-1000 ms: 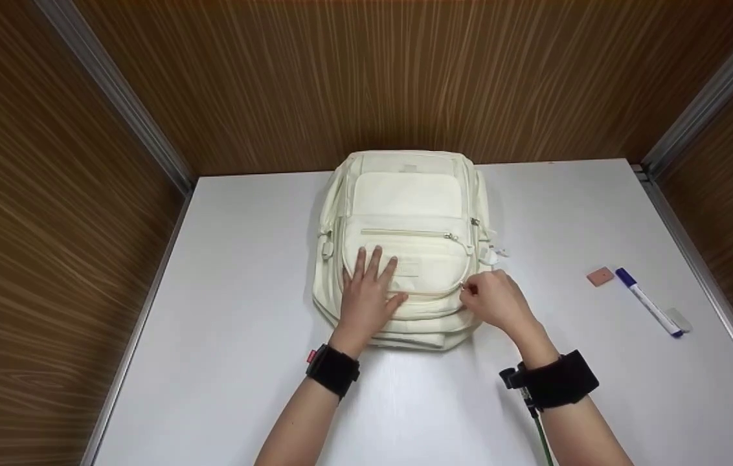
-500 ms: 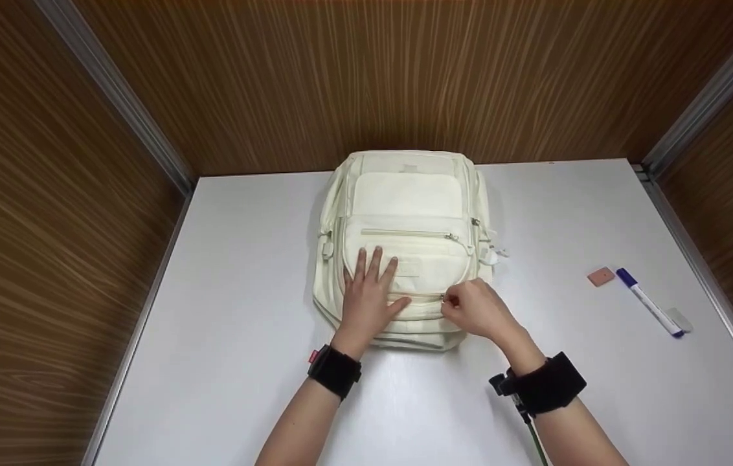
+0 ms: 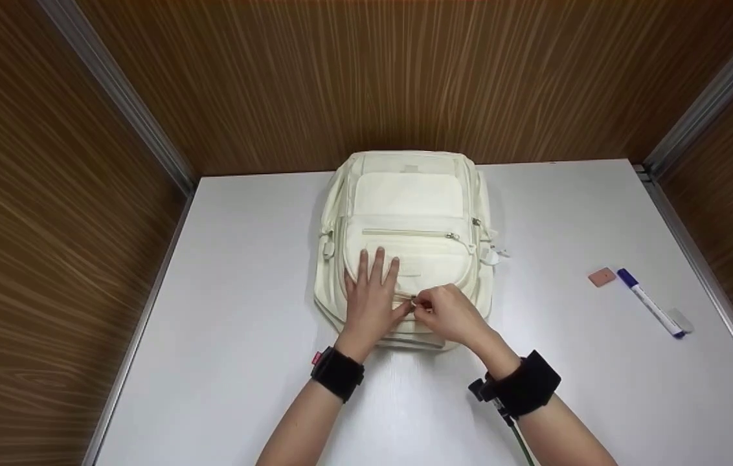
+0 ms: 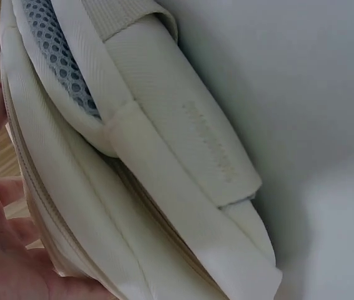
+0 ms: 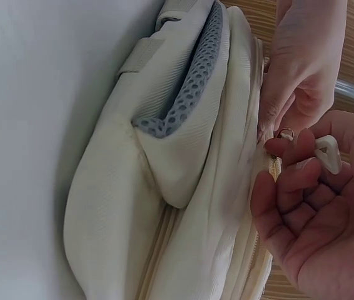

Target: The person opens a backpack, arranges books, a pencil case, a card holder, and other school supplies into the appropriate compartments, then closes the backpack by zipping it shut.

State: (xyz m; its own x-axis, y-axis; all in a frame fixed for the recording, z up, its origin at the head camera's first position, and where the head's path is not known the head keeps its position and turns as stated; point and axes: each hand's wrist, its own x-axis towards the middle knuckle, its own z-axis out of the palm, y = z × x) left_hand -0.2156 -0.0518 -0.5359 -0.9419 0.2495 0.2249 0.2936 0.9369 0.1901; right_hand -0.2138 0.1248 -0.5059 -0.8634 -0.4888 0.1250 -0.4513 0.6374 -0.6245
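A cream backpack [image 3: 408, 194] lies on the white table with its front pocket facing up. My left hand [image 3: 370, 307] rests on the lower left of the front pocket, fingers straight and spread. Just right of its thumb, my right hand [image 3: 451, 314] pinches the zipper pull at the curved zipper of that pocket. In the right wrist view a metal ring [image 5: 285, 133] shows at the fingertips, and a white tag [image 5: 329, 154] hangs among the curled fingers. Grey mesh [image 5: 192, 81] lines a padded strap on the bag's near side.
A blue-capped marker [image 3: 650, 303] lies at the right on the table [image 3: 243, 272], between a small pink square piece [image 3: 601, 277] and a pale translucent piece [image 3: 680, 320]. Wood-grain panels [image 3: 366, 77] stand behind and on both sides.
My right hand has slid left along the curved zipper with the pull, from the bag's right side to my left thumb. The left hand has stayed in place.
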